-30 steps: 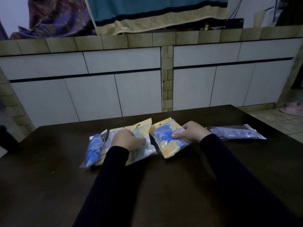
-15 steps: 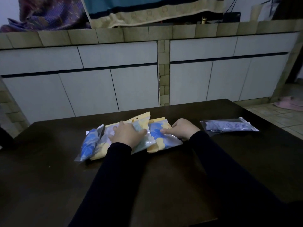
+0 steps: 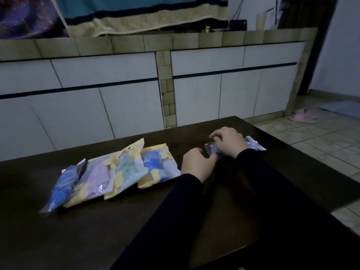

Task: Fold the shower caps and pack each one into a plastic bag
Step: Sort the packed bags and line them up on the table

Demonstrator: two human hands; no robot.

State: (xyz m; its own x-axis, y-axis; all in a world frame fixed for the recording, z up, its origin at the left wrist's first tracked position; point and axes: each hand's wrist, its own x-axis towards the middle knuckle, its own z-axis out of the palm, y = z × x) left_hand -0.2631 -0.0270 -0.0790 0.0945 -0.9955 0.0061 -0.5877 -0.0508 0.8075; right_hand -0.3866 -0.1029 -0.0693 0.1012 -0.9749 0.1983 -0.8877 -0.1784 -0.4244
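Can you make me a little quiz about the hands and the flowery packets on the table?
1. True or false: both hands are on the packets with yellow flowers.
2. Which packet lies nearest the left hand? A) the far-left blue packet B) the blue-and-yellow packet C) the pink-and-green packet
3. Fill the gap: the pink slippers are on the ____.

Key
1. False. The right hand is on the clear packet lying apart at the right of the dark table, and the left hand reaches to that packet's near end.
2. B, the blue-and-yellow packet.
3. Floor, the tiled floor right of the table.
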